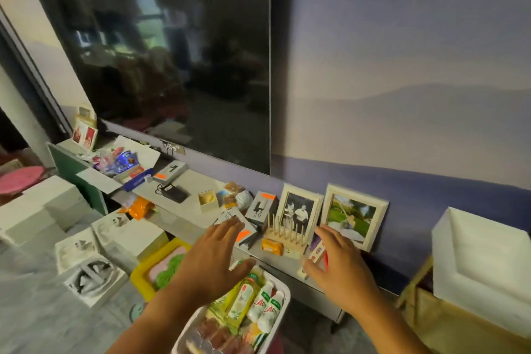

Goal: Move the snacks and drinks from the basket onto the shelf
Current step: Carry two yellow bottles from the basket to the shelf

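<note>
Head view: two empty hands, left (214,256) and right (339,261), fingers spread, over one basket (280,293).

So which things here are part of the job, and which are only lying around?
For the job:
- white basket
- bottles in the basket
- shelf
- left hand, open
- right hand, open

Only lying around:
- television
- two framed photos
- wooden peg rack

Both hands, left (211,260) and right (339,263), outstretched, fingers spread.
</note>
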Demonstrator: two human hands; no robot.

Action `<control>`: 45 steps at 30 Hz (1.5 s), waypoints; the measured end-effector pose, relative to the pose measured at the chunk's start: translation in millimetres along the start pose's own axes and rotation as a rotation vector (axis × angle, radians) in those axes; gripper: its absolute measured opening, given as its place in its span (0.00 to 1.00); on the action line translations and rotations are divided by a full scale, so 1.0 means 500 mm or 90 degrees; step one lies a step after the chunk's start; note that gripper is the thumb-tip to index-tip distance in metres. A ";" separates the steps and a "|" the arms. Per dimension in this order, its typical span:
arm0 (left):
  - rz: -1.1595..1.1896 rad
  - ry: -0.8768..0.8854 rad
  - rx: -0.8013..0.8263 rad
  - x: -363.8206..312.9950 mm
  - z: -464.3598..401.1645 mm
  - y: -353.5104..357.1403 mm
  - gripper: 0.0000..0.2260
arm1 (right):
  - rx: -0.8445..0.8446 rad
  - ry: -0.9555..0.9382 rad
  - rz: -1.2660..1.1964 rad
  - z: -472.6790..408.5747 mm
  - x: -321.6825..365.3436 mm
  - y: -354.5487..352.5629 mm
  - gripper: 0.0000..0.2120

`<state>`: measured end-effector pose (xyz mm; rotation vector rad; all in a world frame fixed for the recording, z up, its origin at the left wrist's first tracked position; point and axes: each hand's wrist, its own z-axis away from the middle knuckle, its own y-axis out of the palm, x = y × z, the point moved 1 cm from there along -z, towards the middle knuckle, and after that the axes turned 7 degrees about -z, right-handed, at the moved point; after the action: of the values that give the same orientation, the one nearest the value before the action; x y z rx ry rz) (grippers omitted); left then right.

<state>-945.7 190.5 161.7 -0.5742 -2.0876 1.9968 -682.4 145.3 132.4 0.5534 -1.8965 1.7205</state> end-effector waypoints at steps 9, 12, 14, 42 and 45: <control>-0.043 0.104 0.133 0.192 -0.142 0.135 0.38 | 0.055 0.123 -0.027 -0.074 0.037 0.219 0.35; -0.021 0.138 0.193 0.257 -0.183 0.227 0.38 | 0.052 0.218 -0.049 -0.086 0.033 0.323 0.35; -0.006 0.150 0.219 0.296 -0.206 0.295 0.38 | 0.043 0.266 -0.072 -0.101 0.031 0.392 0.34; 0.151 -0.044 0.296 0.397 -0.284 0.877 0.43 | -0.015 0.584 -0.188 -0.217 -0.184 0.978 0.47; 0.293 -0.080 0.311 0.420 -0.281 0.848 0.35 | -0.087 0.585 -0.346 -0.204 -0.172 0.947 0.42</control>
<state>-1019.8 410.1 -273.8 -0.9039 -1.5176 2.7344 -894.9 295.6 -284.8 0.1377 -1.0583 1.1596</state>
